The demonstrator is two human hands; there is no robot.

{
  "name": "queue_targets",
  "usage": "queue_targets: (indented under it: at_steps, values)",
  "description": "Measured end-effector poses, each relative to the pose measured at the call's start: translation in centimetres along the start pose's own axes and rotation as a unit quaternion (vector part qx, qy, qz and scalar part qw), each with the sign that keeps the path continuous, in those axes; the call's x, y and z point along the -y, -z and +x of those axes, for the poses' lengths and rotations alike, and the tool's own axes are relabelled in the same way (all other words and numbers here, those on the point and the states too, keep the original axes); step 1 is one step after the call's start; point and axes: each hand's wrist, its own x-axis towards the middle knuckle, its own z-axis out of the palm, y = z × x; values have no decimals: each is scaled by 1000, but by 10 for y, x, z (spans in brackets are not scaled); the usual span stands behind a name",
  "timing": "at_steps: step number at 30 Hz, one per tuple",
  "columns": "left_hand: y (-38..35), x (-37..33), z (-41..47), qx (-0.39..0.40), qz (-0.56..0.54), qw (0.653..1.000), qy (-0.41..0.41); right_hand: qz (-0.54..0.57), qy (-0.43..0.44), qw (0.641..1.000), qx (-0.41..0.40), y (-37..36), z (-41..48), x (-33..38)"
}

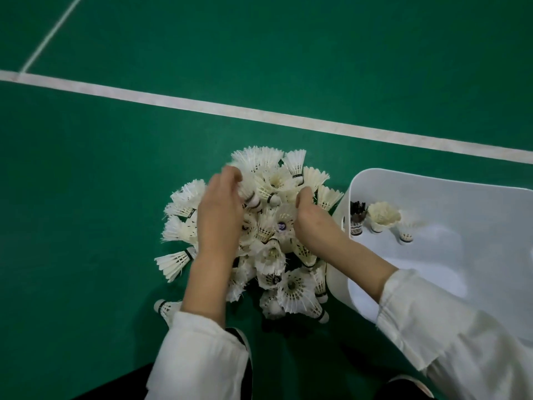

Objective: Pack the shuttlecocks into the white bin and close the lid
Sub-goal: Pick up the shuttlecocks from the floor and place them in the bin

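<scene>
The floor is being lit evenly; the court line is being bowed by lens distortion; the left hand is being blurred at the fingertips.

White plastic bin: right side cut off by the frame edge.
Right hand: fingertips buried among white feather shuttlecocks.
Left hand: fingertips blurred.

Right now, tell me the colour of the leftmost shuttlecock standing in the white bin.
The leftmost shuttlecock is dark brown to black; the head view shows it.

Head-worn view, close, down onto shuttlecocks
</scene>
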Motion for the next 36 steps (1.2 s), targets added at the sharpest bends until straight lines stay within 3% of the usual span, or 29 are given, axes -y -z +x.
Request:
queue_targets:
  at_steps: [4,8,10,14,18,22,27,33,36]
  values:
    - [2,6,25,4,18,1000,2,7,-9,1000,19,-8,-1,2]
    - [-24,18,27,186,66,979,59,9,-10,1000,16,-15,3,-2]
    - [-36,27,20,234,86,967,55,-10,-9,1000,21,-18,4,-4]
    - [-43,47,16,182,24,978,98,-11,-24,995,94,-18,4,-5]
    - [-33,40,11,126,65,987,77,-67,-2,983,173,-17,2,-4]
    - [-19,24,11,59,76,994,43,-133,51,986,90,-21,-1,-2]
    - [-9,3,4,51,73,994,57,-160,89,983,30,-18,-2,4]
    - [2,6,-14,32,100,993,46,-237,113,955,137,-35,8,6]
    - [7,7,-17,44,113,991,54,-225,112,955,156,-39,10,3]
